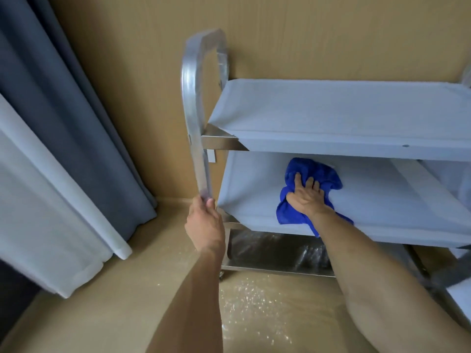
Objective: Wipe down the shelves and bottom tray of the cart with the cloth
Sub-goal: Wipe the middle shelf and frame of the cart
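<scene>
Tan wall and floor frame the scene, with grey and white curtains (pixel 63 149) hanging at my left. Against the wall stands the cart (pixel 331 174), three levels deep. Its top shelf (pixel 344 113) lies bare. On the middle shelf (pixel 395 200) I press the blue cloth (pixel 305 174) flat under my right hand (pixel 307 197), fingers spread and straight, so the wipe covers more surface. My left hand (pixel 204 225) wraps the post (pixel 196 118), clamped round it, I judge to stop the cart rolling. Below, the bottom tray (pixel 275 250) holds nothing I can make out and looks not yet wiped.
</scene>
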### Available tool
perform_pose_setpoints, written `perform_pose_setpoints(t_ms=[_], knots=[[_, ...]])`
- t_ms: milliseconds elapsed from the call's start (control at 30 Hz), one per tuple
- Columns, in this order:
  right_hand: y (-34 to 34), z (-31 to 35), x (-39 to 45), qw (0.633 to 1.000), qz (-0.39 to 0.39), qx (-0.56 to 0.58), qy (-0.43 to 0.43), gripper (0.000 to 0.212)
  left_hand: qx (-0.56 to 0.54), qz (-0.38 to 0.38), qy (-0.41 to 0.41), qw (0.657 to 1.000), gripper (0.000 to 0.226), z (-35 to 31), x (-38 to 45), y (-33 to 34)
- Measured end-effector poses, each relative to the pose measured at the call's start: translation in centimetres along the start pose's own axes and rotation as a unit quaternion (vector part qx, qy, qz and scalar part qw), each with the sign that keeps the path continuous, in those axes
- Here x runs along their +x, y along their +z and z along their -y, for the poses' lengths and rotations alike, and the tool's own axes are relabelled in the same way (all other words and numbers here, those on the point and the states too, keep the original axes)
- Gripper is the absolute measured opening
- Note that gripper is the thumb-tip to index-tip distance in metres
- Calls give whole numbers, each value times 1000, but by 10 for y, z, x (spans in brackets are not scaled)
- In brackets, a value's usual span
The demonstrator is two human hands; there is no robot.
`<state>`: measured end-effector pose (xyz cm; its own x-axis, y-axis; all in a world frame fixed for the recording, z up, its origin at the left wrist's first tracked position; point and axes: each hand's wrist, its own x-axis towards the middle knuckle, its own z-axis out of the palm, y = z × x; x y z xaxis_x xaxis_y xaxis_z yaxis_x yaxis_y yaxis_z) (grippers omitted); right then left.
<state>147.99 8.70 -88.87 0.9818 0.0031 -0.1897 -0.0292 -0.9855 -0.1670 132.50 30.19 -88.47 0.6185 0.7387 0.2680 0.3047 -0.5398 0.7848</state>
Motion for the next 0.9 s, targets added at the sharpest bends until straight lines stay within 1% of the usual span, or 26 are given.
perform_pose_setpoints(t_ms=[67,167,233,267,300,367,433,500,567,633,733,900], knots=[[7,59,2,999,8,5,-48,72,-6,-8,-1,1000,18,2,2,3],[25,143,-18,985,3,26,-170,63,-17,-8,1,1000,17,6,6,2],[34,171,-38,969,15,33,-244,51,-32,8,1,999,20,9,9,-2],[36,176,-45,962,23,33,-270,45,-36,17,-6,999,21,8,9,-6],[36,174,-51,958,30,43,-282,41,-36,25,-14,999,22,7,10,-10],[37,163,-67,956,30,82,-280,42,-35,42,-26,998,22,2,9,-15],[43,150,-87,954,-2,88,-286,47,-42,58,-37,997,23,-2,7,-20],[52,135,-106,951,-39,70,-300,61,-44,73,-43,995,23,-4,4,-22],[58,117,-120,950,-58,36,-304,76,-37,81,-40,995,24,-7,-2,-24],[62,94,-129,952,-76,6,-297,84,-29,87,-36,995,26,-10,-9,-23],[65,55,-132,958,-117,-26,-262,92,1,98,-31,995,29,-16,-14,-19],[62,-24,-124,963,-194,-69,-172,94,50,98,-71,991,27,-29,-16,-15]])
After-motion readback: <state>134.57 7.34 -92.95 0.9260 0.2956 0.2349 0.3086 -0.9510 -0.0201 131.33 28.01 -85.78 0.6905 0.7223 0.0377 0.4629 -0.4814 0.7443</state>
